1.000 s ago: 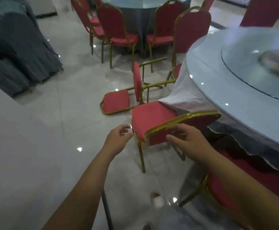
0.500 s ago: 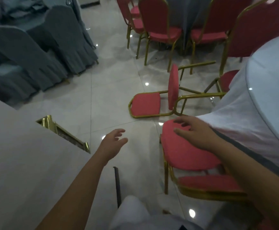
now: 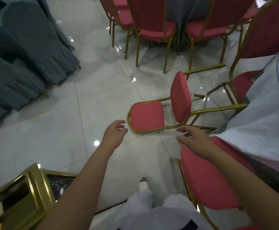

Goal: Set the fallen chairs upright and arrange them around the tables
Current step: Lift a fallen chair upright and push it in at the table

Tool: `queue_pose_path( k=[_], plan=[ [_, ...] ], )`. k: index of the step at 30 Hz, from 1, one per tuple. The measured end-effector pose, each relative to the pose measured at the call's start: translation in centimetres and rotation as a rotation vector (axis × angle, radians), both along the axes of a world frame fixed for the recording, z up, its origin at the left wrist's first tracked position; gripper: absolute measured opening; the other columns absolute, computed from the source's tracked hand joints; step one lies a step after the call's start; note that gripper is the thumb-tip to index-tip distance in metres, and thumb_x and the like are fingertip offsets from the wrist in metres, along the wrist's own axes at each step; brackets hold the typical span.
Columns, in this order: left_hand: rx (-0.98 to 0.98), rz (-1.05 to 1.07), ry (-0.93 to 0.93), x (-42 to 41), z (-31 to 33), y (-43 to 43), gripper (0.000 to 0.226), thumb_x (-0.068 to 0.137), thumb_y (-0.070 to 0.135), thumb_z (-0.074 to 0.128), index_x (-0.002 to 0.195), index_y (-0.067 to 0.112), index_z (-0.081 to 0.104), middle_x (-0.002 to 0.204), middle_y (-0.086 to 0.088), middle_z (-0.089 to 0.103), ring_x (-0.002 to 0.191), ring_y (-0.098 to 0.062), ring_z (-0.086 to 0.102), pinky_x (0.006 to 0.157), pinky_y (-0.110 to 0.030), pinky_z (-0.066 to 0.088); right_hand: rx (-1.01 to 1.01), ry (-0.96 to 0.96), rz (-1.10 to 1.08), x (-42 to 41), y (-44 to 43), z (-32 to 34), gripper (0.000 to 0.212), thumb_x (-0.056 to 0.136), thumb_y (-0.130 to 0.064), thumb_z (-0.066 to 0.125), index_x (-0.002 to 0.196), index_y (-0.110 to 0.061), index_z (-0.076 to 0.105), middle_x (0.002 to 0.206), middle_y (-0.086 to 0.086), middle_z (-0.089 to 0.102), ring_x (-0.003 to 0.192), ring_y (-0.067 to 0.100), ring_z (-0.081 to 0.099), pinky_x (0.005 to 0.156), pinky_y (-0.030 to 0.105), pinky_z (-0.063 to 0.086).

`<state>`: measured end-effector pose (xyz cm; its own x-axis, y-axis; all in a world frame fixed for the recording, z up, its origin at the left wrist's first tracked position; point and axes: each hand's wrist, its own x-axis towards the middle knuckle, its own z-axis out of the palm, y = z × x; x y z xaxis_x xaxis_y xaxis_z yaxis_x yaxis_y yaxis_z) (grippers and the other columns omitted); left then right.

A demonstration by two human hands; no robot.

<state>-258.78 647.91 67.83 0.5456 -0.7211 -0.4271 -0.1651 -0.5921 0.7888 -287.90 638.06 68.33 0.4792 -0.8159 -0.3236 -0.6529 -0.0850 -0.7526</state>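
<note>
While fallen chair (image 3: 180, 97) lay on its back on floor, legs toward table (image 3: 260, 123) | L hand (image 3: 114, 131) & R hand (image 3: 195, 140) hovered near, fingers loosely spread, holding nothing | tip: grip backrest (image 3: 146, 117) frame both sides, lift evenly.
</note>
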Motion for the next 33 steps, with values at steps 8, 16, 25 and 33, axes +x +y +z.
queue_pose_path(
  k=[8,16,25,33],
  plan=[
    [0.059,-0.119,0.048,11.8,-0.5,-10.6,0.030,0.088,0.021,0.065,0.116,0.032,0.064,0.113,0.007,0.064,0.100,-0.008,0.062,0.078,-0.026,0.047,0.080,0.000,-0.143,10.0,-9.1,-1.3,0.035,0.089,-0.036,0.065,0.123,-0.028,0.062,0.116,-0.006,0.057,0.105,0.010,0.054,0.082,0.031,0.044],
    [0.215,-0.257,-0.009,22.8,-1.1,-23.4,0.026,0.092,0.021,0.063,0.113,0.036,0.062,0.113,0.005,0.063,0.097,-0.006,0.059,0.081,-0.029,0.048,0.158,-0.050,-0.303,19.7,-22.4,-4.7,0.037,0.089,-0.035,0.063,0.125,-0.026,0.061,0.119,-0.004,0.059,0.106,0.013,0.057,0.083,0.031,0.045],
    [0.260,-0.415,0.012,31.6,-2.2,-38.6,0.028,0.090,0.017,0.063,0.116,0.029,0.064,0.116,-0.001,0.063,0.106,-0.019,0.061,0.098,-0.042,0.050,0.235,-0.016,-0.418,27.1,-31.6,-5.3,0.052,0.079,-0.035,0.078,0.127,-0.026,0.060,0.119,-0.006,0.055,0.111,0.013,0.053,0.082,0.029,0.043],
    [0.393,-0.932,-0.035,36.6,-9.3,-54.0,0.032,0.090,0.015,0.064,0.121,0.024,0.063,0.118,-0.007,0.063,0.105,-0.023,0.060,0.092,-0.040,0.051,0.298,0.069,-0.874,32.4,-32.1,-11.1,0.070,0.066,-0.036,0.088,0.127,-0.026,0.058,0.124,-0.001,0.052,0.112,0.017,0.053,0.090,0.033,0.045]
  ],
)
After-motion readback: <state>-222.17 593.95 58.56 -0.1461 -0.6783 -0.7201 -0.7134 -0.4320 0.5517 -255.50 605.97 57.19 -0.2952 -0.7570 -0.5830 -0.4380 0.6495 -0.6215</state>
